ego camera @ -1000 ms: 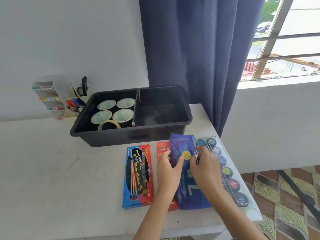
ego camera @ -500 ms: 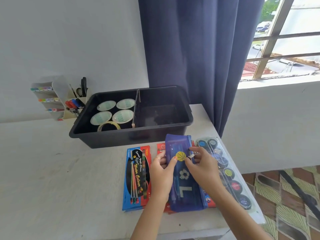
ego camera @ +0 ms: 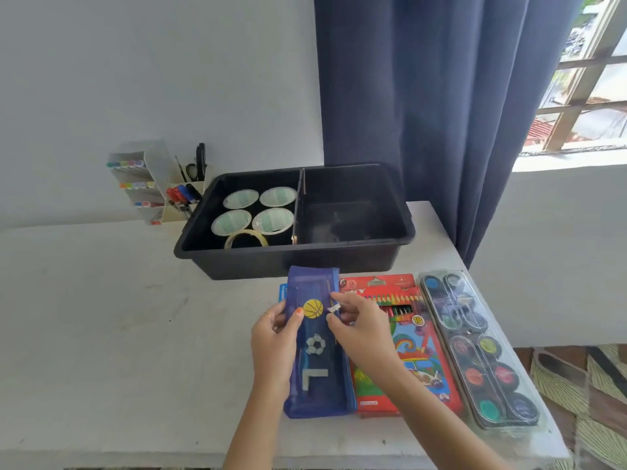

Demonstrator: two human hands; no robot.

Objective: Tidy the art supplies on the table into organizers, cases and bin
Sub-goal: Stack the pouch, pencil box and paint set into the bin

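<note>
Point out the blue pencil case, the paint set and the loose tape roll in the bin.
pencil case [ego camera: 317, 362], head view, blue front just below its football sticker.
paint set [ego camera: 475, 347], head view, clear lid at mid-length.
tape roll [ego camera: 246, 233], head view, far rim of the ring.

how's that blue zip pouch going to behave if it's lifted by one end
Probably floppy: the blue zip pouch looks like thin see-through fabric, so it may sag. It is likely light, since it looks flat. The thin sticks faintly seen inside could stiffen it a little lengthwise.
</note>
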